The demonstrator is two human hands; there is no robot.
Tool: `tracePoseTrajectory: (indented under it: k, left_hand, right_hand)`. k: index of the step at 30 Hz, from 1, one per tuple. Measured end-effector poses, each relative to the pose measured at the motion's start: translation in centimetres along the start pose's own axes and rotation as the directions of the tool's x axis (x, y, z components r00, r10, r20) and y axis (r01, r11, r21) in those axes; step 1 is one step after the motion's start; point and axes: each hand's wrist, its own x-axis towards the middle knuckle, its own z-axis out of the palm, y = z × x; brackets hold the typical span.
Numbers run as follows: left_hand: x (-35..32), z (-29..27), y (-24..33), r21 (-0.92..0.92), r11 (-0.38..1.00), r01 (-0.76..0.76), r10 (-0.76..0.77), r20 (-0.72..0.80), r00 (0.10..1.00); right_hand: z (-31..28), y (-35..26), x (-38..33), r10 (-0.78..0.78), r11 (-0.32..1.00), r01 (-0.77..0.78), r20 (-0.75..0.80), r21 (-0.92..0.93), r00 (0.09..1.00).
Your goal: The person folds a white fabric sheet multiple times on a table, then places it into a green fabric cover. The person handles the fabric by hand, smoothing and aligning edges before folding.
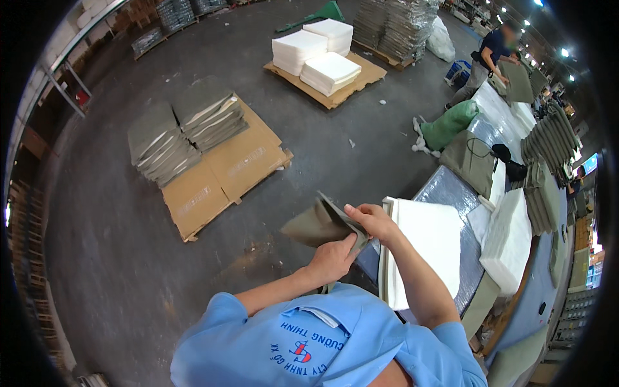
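In front of my body I hold an olive-grey fabric piece [314, 226], folded or bunched, with one flap spreading out to the left; it resembles a cushion cover. My left hand [332, 259] grips its lower edge, fingers closed. At its right corner, my right hand [372, 221] pinches the cloth with the thumb on top. The two hands are close together. Just right of them, white foam sheets [425, 248] lie on a dark plastic-wrapped surface [445, 187], with an olive layer showing along the left edge.
Stacked olive cushions [213, 122] lie on a cardboard-covered pallet [235, 171] at left. White foam stacks [330, 72] stand on another farther off. At right are a green sack [451, 124], a white foam block [509, 242] and piled olive cushions [551, 142]. A co-worker [487, 61] stands beyond.
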Motion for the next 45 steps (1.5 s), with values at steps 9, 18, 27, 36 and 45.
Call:
tracePoseTrajectory:
  k: [9, 18, 27, 36, 45]
  left_hand:
    - [-0.1, 2.5, -1.1, -0.027, 0.981, -0.192, 0.193, 0.261, 0.946]
    - [3.6, 0.1, -1.0, -0.823, 0.495, 0.277, -0.403, 0.065, 0.913]
    - [5.7, 0.2, -3.2, -0.527, 0.849, 0.046, -0.08, -0.041, 0.996]
    - [5.1, 0.3, -1.9, -0.273, 0.926, 0.263, -0.283, -0.038, 0.958]
    - [4.9, -0.2, -7.5, -0.156, 0.958, 0.242, -0.285, -0.398, 0.872]
  right_hand:
    - [-0.8, 7.7, 0.6, 0.148, 0.98, -0.173, 0.224, 0.097, 0.963]
    - [-2.0, 6.1, -3.5, -0.198, 0.934, 0.188, 0.004, 0.303, 0.98]
    - [-0.5, 6.8, -2.5, -0.263, 0.787, 0.194, 0.034, 0.586, 0.964]
    - [0.2, 5.5, -2.1, -0.372, 0.898, 0.357, 0.008, 0.256, 0.928]
    - [2.7, 7.0, -1.5, -0.317, 0.842, 0.418, -0.314, 0.341, 0.895]
